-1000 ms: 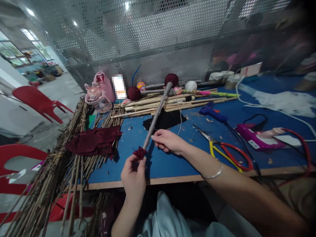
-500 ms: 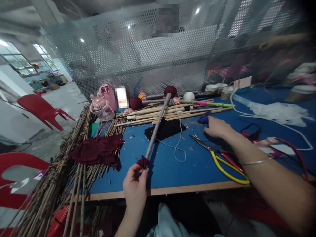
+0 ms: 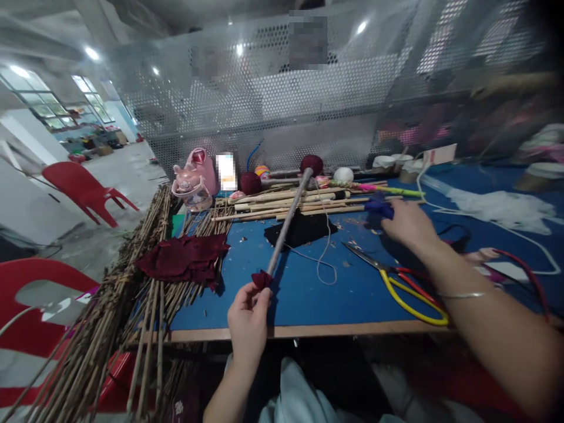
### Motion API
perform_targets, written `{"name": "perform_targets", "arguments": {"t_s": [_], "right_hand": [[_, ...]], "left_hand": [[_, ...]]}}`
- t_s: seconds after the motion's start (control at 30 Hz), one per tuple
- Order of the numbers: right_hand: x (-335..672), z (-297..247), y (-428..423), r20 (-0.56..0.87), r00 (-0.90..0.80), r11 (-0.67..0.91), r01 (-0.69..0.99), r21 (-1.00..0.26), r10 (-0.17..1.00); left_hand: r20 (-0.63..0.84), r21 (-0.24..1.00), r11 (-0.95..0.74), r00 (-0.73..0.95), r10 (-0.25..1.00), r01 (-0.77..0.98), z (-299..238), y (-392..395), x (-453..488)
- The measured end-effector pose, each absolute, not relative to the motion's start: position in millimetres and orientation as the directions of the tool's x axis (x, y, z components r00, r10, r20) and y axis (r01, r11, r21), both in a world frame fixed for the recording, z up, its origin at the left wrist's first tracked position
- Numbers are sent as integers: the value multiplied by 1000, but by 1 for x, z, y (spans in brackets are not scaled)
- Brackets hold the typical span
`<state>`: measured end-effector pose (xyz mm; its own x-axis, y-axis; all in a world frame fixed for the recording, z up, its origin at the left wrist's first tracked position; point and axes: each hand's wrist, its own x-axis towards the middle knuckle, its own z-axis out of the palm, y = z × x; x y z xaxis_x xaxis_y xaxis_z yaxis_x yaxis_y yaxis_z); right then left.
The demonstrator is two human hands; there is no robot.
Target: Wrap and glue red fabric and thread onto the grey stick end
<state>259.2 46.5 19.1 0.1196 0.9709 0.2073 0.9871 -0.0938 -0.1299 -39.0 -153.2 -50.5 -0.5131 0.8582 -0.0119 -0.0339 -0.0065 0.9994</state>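
Observation:
My left hand (image 3: pixel 249 314) pinches the near end of a grey-wrapped stick (image 3: pixel 286 229), where a dark red piece of cloth (image 3: pixel 262 278) is bunched around it. At the stick's far end is a dark red ball (image 3: pixel 311 164). A thin grey thread (image 3: pixel 326 258) trails loosely beside the stick. Over the right part of the table, my right hand (image 3: pixel 409 226) has its fingers closed on a dark blue crumpled bundle (image 3: pixel 378 205), blurred, perhaps cloth or thread. Scissors (image 3: pixel 396 288) with yellow and red handles lie just below that hand.
Dark red cloth pieces (image 3: pixel 183 258) rest on bundled twigs (image 3: pixel 145 258) at left. Peeled sticks (image 3: pixel 282 202) and a black cloth (image 3: pixel 299 230) lie mid-table. Behind are a pink cup (image 3: pixel 192 191), a phone (image 3: pixel 226 171) and a perforated metal screen (image 3: pixel 273 100). White plastic (image 3: pixel 506 197) lies right.
My right hand has lifted the blue bundle slightly off the table. My left hand keeps its grip on the stick. The whole view has shifted a little.

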Motion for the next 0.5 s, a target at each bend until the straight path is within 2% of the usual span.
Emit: {"name": "perform_targets", "arguments": {"t_s": [0.07,0.17,0.23,0.3,0.37,0.5], "right_hand": [[250,33,22,329,63,9,977,-214,942],[233,49,-23,260,-4,146,835,-531,966],[221,50,-51,231,-192,300,650,-699,954],[210,46,-72,194,-370,371,501,-782,909],[199,39,-84,138,-486,369,420,-829,863],[180,31,-92,23,-583,288,365,-885,812]], "left_hand": [[-12,999,-15,-505,863,-48,-49,-153,-39],[-11,997,-31,-515,857,-74,-49,-154,-39],[-19,994,-38,-523,852,-98,-48,-154,-38],[-25,993,-40,-526,850,-111,-48,-154,-38],[-25,993,-41,-522,853,-115,-47,-155,-37],[-4,995,-49,-512,859,-90,-47,-155,-37]]}}
